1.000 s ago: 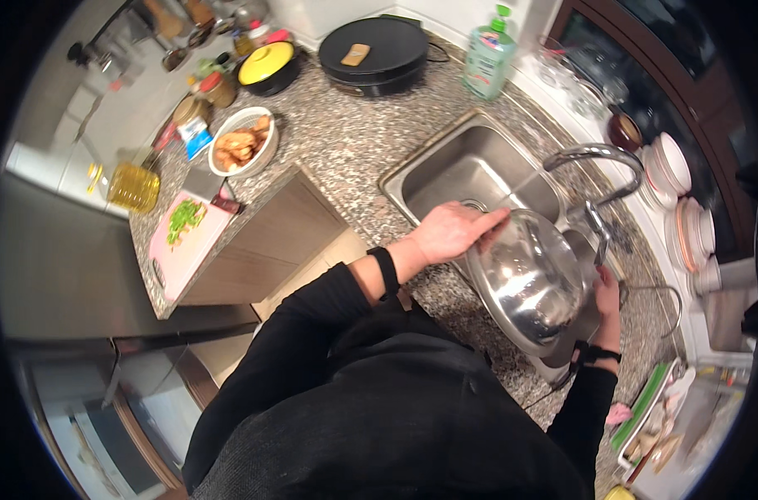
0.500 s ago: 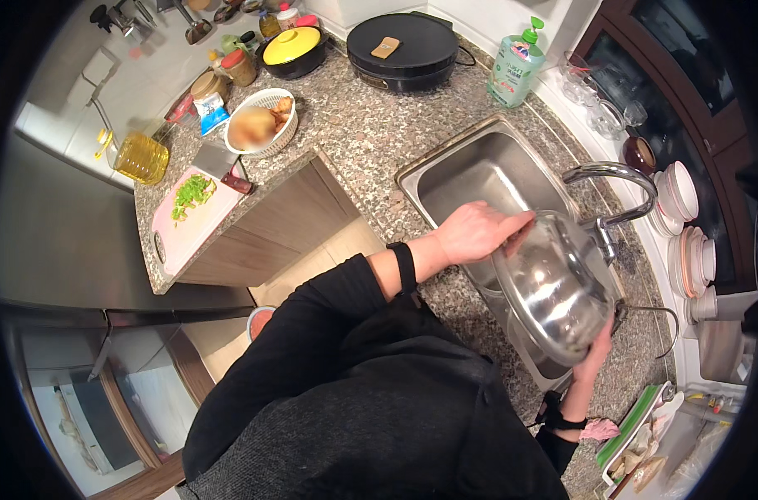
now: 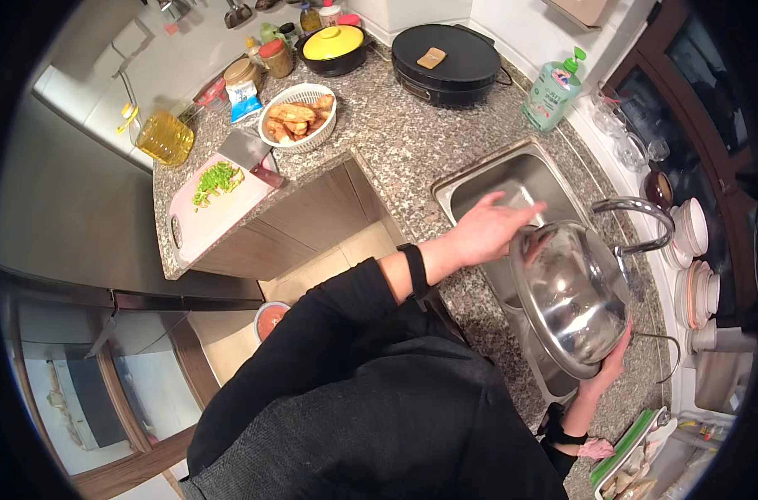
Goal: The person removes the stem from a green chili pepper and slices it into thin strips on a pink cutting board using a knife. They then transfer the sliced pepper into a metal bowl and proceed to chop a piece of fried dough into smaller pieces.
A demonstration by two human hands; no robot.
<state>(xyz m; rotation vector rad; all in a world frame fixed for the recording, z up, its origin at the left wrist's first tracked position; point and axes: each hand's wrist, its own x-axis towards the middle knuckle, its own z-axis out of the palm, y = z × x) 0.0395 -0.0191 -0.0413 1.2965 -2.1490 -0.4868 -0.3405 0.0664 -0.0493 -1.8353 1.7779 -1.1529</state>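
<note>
A shiny metal bowl (image 3: 572,293) is tipped on its side over the double sink (image 3: 447,193). My right hand (image 3: 606,372) grips it at the lower right edge, with some fingers hidden by the metal. At the bowl's upper left rim is my left hand (image 3: 489,233), its fingers stretched out and spread toward the far basin; whether it touches the rim I cannot tell. Close beyond the bowl, the curved chrome faucet (image 3: 646,207) reaches over the sink's right side.
A soap pump bottle (image 3: 554,93) stands behind the sink, near a black electric pan (image 3: 447,75). Stacked dishes (image 3: 694,292) line the right sill. Further left are a white basket (image 3: 319,142) of browned food, a cleaver (image 3: 247,150) and a pink cutting board (image 3: 197,227) with chopped greens.
My left fingers have spread away from the bowl's rim, where they were closer in before. The bowl stays tilted in my right hand. The whole view has shifted slightly.
</note>
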